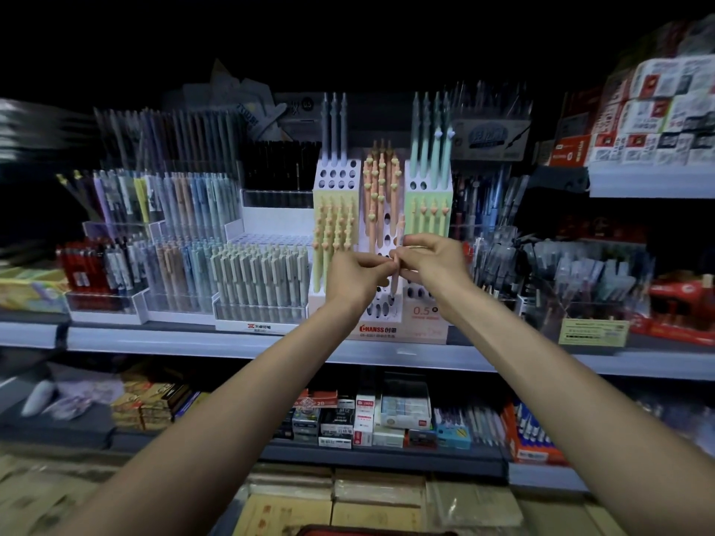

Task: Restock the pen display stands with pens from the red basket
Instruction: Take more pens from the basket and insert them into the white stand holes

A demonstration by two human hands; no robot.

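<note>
A white tiered pen display stand (pixel 421 319) stands on the middle shelf, its holes partly filled with pastel yellow, peach and green pens. In front of its centre column, my left hand (pixel 358 274) and my right hand (pixel 435 261) meet and both pinch one peach pen (pixel 394 282). The pen hangs upright, its tip just above the lower holes. Only the rim of the red basket (pixel 371 531) shows at the bottom edge.
Clear acrylic stands of grey, blue and red pens (pixel 185 265) fill the shelf to the left, and more pen racks (pixel 561 276) stand to the right. Boxes of stationery (pixel 371 419) line the shelf below. Stacked red-and-white packs (pixel 657 110) sit upper right.
</note>
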